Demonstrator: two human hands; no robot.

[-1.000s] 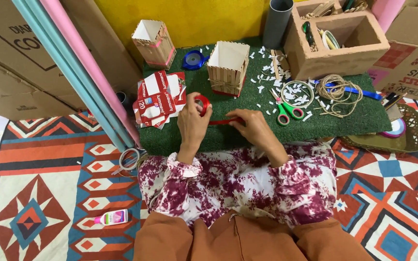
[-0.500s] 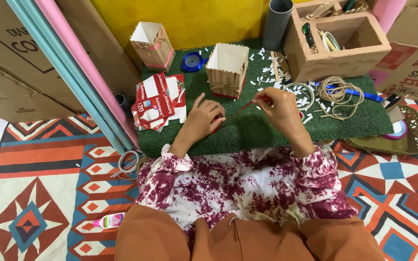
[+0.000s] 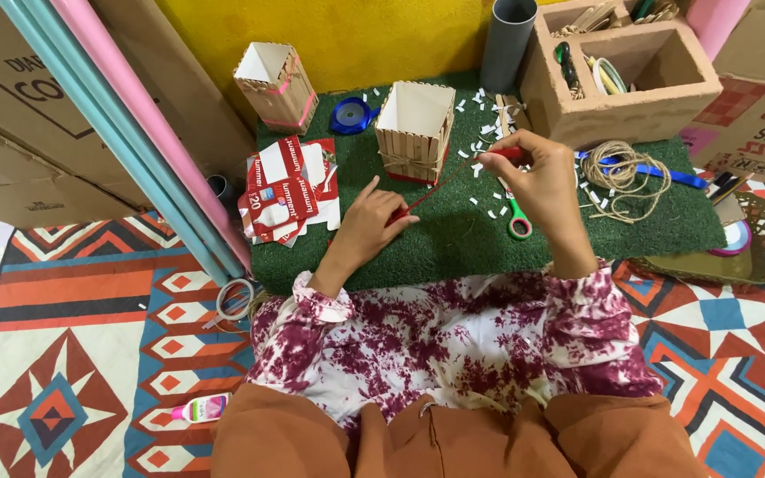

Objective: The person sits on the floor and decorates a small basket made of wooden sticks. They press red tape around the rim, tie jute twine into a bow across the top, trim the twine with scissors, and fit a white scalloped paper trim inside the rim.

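Observation:
A thin red ribbon (image 3: 440, 181) is stretched between my two hands above the green turf mat (image 3: 453, 243). My left hand (image 3: 374, 217) pinches its lower end near the mat. My right hand (image 3: 533, 173) holds the upper end, raised to the right of a small box made of wooden sticks (image 3: 414, 130). Green-handled scissors (image 3: 517, 217) lie on the mat under my right hand. Small white paper scraps are scattered around the stick box.
A second stick box with pink bands (image 3: 274, 86), a blue tape roll (image 3: 352, 114), a red-and-white packet (image 3: 289, 188), a grey tube (image 3: 506, 42), a compartmented brick-like holder (image 3: 630, 106), a twine coil (image 3: 620, 173), rolled pink and blue sheets (image 3: 126, 133) and a glue bottle (image 3: 198, 408) surround me.
My hands moved apart and forward, pulling the red ribbon out longer. My right hand rose toward the stick box; the scissors are now uncovered.

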